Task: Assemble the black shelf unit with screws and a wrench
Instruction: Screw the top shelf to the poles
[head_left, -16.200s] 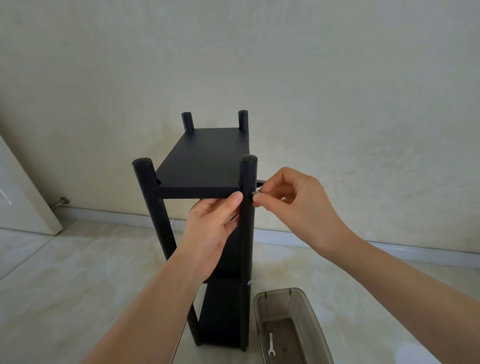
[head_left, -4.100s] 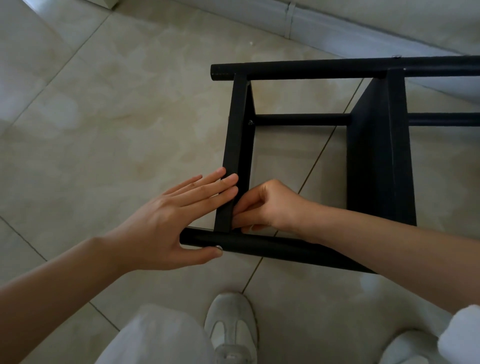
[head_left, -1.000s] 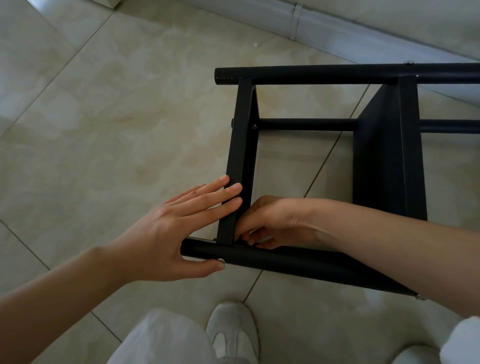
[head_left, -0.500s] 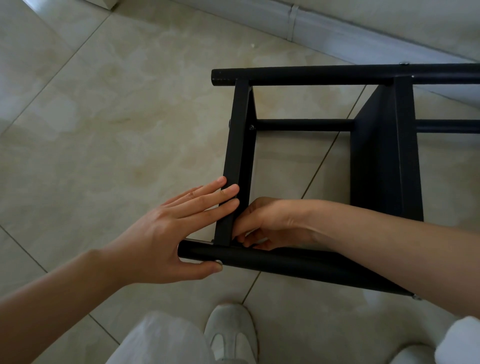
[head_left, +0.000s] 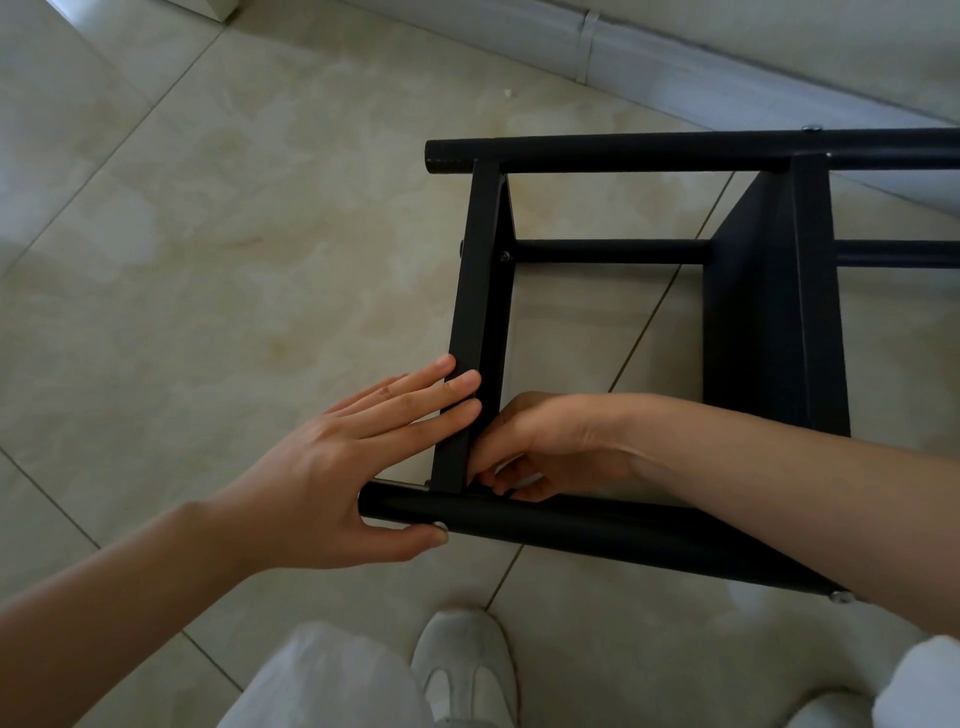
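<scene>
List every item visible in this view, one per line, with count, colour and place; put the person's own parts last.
shelf unit: one, black, lying on its side on the floor
screw heads: several, silver, along the unit's poles
floor tiles: beige, glossy, under everything
baseboard: one, pale grey, top edge
shoe: one fully seen, white, bottom centre
left hand: flat fingers on the end panel, thumb under the near pole
right hand: fingers curled at the inner corner joint

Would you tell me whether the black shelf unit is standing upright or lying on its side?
On its side: the black shelf unit's posts run level along the tiled floor.
</scene>
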